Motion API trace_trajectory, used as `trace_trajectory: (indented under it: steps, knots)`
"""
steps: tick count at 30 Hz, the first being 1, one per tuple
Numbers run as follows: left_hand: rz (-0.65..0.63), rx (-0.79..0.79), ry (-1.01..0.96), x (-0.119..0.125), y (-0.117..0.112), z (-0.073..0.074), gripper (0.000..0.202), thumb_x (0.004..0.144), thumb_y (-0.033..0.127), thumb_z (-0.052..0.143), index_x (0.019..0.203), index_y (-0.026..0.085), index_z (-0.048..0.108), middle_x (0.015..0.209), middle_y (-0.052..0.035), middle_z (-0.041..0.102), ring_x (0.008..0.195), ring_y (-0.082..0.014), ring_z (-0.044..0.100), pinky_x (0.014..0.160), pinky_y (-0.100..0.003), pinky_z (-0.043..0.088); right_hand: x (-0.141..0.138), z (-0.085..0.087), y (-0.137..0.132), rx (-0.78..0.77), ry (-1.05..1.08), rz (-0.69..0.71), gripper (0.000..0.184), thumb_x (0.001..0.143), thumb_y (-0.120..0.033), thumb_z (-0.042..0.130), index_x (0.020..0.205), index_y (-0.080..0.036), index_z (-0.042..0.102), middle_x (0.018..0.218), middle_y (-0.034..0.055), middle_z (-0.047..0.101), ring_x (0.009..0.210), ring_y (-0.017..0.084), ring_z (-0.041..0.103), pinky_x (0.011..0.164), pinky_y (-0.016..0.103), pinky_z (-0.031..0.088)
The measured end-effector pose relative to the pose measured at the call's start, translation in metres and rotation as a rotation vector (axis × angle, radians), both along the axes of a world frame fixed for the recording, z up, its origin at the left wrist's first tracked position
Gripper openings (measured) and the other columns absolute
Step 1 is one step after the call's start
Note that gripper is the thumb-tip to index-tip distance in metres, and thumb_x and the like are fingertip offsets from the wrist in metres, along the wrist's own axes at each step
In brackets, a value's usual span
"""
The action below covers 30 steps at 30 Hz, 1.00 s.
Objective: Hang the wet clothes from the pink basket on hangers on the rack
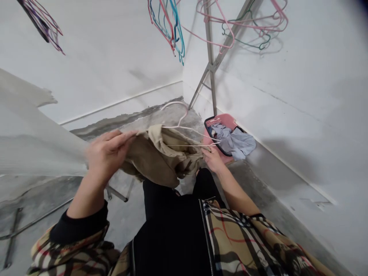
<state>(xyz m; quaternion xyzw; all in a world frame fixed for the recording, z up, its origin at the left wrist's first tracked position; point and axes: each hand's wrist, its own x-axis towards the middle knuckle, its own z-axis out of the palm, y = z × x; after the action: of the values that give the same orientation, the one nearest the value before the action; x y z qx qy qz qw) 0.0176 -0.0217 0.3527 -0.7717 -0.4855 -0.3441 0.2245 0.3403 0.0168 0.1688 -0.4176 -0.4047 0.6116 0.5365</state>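
A khaki garment (152, 157) hangs in front of me between my two hands, its collar or waistband gaping upward. A pale pink-white clothes hanger (184, 127) sits partly inside it, with its hook standing up above the cloth and its right end sticking out. My left hand (107, 149), slightly blurred, pinches the left edge of the garment. My right hand (212, 158) grips the garment's right edge, close to the hanger's right end. Folds of cloth hide the hanger's left part.
A pink basket (228, 119) with a light blue garment (235, 142) draped over its rim stands against the right wall. Above, several coloured hangers (172, 30) hang near a metal rack leg (212, 88). Pale cloth (34, 142) hangs at left, above metal legs (37, 220) on the floor.
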Motion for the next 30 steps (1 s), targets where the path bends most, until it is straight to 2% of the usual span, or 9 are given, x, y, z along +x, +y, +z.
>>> trace_trajectory:
  steps: [4, 8, 11, 20, 22, 26, 27, 28, 30]
  knots:
    - [0.036, -0.045, -0.068, -0.027, 0.001, -0.013, 0.023, 0.091, 0.036, 0.058, 0.102, 0.025, 0.075, 0.075, -0.0003, 0.067, 0.071, -0.0141, 0.061, 0.064, -0.026, 0.045, 0.022, 0.017, 0.002, 0.025, 0.214, -0.100, 0.026, 0.063, -0.030, 0.077, 0.085, -0.020, 0.066, 0.078, -0.0027, 0.069, 0.073, 0.012, 0.063, 0.071, 0.026, 0.050]
    - [0.073, -0.088, -0.195, -0.032, 0.001, -0.024, 0.023, 0.090, 0.039, 0.059, 0.100, 0.024, 0.074, 0.077, -0.0011, 0.066, 0.071, -0.0131, 0.061, 0.062, -0.027, 0.042, 0.027, 0.036, 0.002, 0.060, 0.229, -0.239, 0.020, 0.059, -0.022, 0.074, 0.078, -0.019, 0.068, 0.074, -0.0045, 0.070, 0.071, 0.010, 0.063, 0.073, 0.023, 0.049]
    - [0.081, -0.103, -0.245, -0.033, 0.001, -0.029, 0.023, 0.090, 0.038, 0.059, 0.099, 0.024, 0.074, 0.077, -0.0022, 0.064, 0.074, -0.0138, 0.062, 0.063, -0.028, 0.041, 0.027, 0.046, 0.003, 0.027, 0.257, -0.338, 0.019, 0.056, -0.019, 0.070, 0.075, -0.020, 0.067, 0.069, -0.0056, 0.069, 0.065, 0.010, 0.062, 0.066, 0.023, 0.049]
    - [0.246, -0.195, -0.023, -0.025, -0.006, -0.045, 0.024, 0.093, 0.034, 0.053, 0.100, 0.031, 0.076, 0.073, -0.0038, 0.065, 0.065, -0.0147, 0.050, 0.057, -0.029, 0.028, 0.027, 0.076, -0.005, 0.063, 0.125, -0.562, 0.012, 0.062, -0.020, 0.062, 0.074, -0.021, 0.062, 0.058, -0.0068, 0.059, 0.050, 0.009, 0.050, 0.045, 0.021, 0.040]
    - [0.268, -0.229, 0.023, -0.023, -0.005, -0.051, 0.027, 0.094, 0.033, 0.050, 0.103, 0.031, 0.075, 0.073, -0.0038, 0.066, 0.065, -0.0153, 0.051, 0.056, -0.029, 0.027, 0.032, 0.086, -0.016, 0.107, 0.035, -0.492, 0.012, 0.065, -0.022, 0.062, 0.077, -0.022, 0.064, 0.062, -0.0059, 0.061, 0.053, 0.010, 0.052, 0.048, 0.021, 0.042]
    - [0.292, -0.262, -0.121, -0.032, 0.002, -0.064, 0.028, 0.091, 0.042, 0.052, 0.100, 0.030, 0.075, 0.075, -0.0019, 0.068, 0.071, -0.0161, 0.060, 0.056, -0.025, 0.033, 0.049, 0.108, -0.037, 0.287, -0.447, 0.201, 0.024, 0.072, -0.029, 0.070, 0.094, -0.020, 0.071, 0.092, 0.0025, 0.070, 0.076, 0.014, 0.063, 0.066, 0.025, 0.051]
    - [0.270, -0.287, -0.190, -0.036, 0.006, -0.066, 0.028, 0.090, 0.044, 0.053, 0.099, 0.029, 0.075, 0.077, -0.0014, 0.069, 0.073, -0.0165, 0.062, 0.058, -0.025, 0.036, 0.053, 0.112, -0.038, 0.334, -0.559, 0.277, 0.027, 0.075, -0.031, 0.069, 0.100, -0.020, 0.071, 0.099, 0.0044, 0.069, 0.080, 0.015, 0.063, 0.069, 0.027, 0.052]
    - [0.230, -0.320, -0.258, -0.039, 0.009, -0.068, 0.030, 0.089, 0.046, 0.054, 0.098, 0.028, 0.075, 0.078, -0.0011, 0.070, 0.074, -0.0170, 0.063, 0.060, -0.025, 0.040, 0.056, 0.114, -0.038, 0.382, -0.643, 0.257, 0.029, 0.078, -0.033, 0.067, 0.105, -0.022, 0.070, 0.103, 0.0057, 0.067, 0.083, 0.016, 0.063, 0.071, 0.029, 0.052]
    - [0.124, -0.385, -0.379, -0.045, 0.014, -0.069, 0.031, 0.085, 0.048, 0.056, 0.095, 0.026, 0.075, 0.079, -0.0012, 0.072, 0.076, -0.0181, 0.065, 0.065, -0.026, 0.046, 0.059, 0.114, -0.030, 0.489, -0.754, 0.040, 0.033, 0.083, -0.037, 0.063, 0.114, -0.024, 0.067, 0.110, 0.0070, 0.065, 0.091, 0.018, 0.063, 0.081, 0.033, 0.053]
